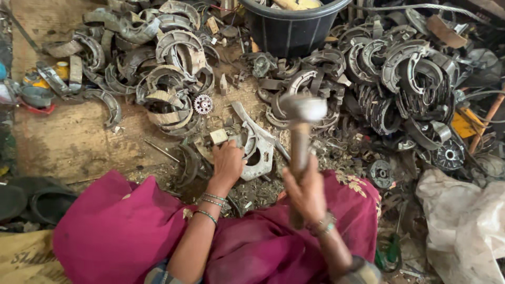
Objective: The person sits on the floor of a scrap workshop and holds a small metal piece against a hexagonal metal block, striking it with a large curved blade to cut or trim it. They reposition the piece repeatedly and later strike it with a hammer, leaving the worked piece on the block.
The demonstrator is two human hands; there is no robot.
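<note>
My right hand (305, 192) grips the handle of a metal hammer (302, 113), raised and blurred above the work spot. My left hand (227, 162) presses down on a curved grey metal brake shoe (258, 147) lying on the dirty floor in front of my knees. A small pale block (218, 136) sits just beyond the fingers of the left hand. My lap is covered by magenta cloth (121, 226), and bangles ring both wrists.
Heaps of curved metal brake shoes (168, 68) lie at the left and at the right (405, 79). A small toothed gear (203, 104) rests on the floor. A black tub (292, 26) stands at the back; a white sack (463, 221) lies at the right.
</note>
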